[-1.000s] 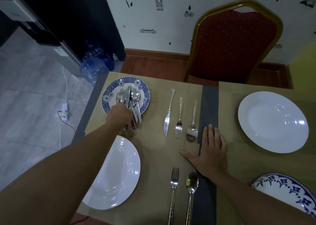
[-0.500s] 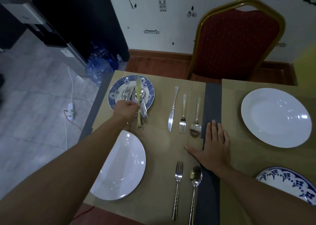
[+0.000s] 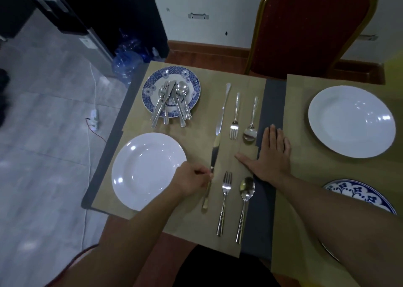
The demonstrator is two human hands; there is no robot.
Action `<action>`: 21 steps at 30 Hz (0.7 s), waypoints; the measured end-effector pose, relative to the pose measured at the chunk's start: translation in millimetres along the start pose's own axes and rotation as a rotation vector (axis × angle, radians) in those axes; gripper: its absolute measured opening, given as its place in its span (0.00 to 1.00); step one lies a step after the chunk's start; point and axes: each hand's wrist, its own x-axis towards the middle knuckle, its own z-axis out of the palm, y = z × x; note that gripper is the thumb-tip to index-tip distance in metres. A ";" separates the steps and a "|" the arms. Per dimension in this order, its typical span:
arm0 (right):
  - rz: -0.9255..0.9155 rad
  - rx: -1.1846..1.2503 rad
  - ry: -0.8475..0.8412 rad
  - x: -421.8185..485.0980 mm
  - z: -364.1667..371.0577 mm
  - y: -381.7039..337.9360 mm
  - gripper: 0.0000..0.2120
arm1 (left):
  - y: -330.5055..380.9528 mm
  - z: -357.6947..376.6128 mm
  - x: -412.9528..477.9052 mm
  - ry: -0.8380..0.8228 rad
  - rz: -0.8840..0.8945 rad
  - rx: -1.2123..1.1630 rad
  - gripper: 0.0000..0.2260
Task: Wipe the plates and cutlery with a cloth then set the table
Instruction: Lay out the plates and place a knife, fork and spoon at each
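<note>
Fingers (image 3: 204, 173) of the left hand (image 3: 189, 181) are curling round and pinching the knife (image 3: 214, 153) where blade is meeting handle. The blade is pointing away from the person and the handle is trailing toward them. The knife is sitting between the white plate (image 3: 135, 190) and the fork (image 3: 225, 197), roughly parallel to the fork. The handle end is looking low to the mat (image 3: 196, 223), but whether it is touching cannot be told.

The right hand (image 3: 271, 156) is lying flat and holding nothing, with fingers straight, palm down across the edge of the mat and the grey strip (image 3: 270, 103).

Step in hand, as judged: setting the near place, with the knife being laid. The spoon (image 3: 245, 199) is already lying just beside the fork. The far knife (image 3: 222, 110), far fork (image 3: 235, 116) and far spoon (image 3: 251, 121) are lying in a matching row opposite.

The next move is calling for lowering the knife flat, squaring it with the fork, keeping it clear of the plate rim and of the far knife's tip, which its blade is nearing, then releasing.

Remaining work: loose cutlery (image 3: 172, 103) is waiting on the blue plate (image 3: 192, 79), presumably for the second white plate (image 3: 351, 147) to the right.
</note>
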 end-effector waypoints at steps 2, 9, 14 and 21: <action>-0.006 -0.001 -0.024 -1.2 -1.7 0.3 0.65 | -8.2 11.5 -12.8 -0.024 -0.023 0.003 0.03; -0.005 -0.002 -0.050 -0.9 -2.7 1.1 0.65 | -29.9 27.0 -32.5 -0.049 -0.075 0.102 0.03; -0.007 -0.002 -0.049 -0.4 -2.1 1.4 0.65 | -35.8 31.6 -39.3 0.005 -0.084 0.169 0.02; -0.010 0.003 -0.042 1.1 0.8 1.8 0.65 | -34.9 35.4 -36.5 0.034 -0.032 0.280 0.09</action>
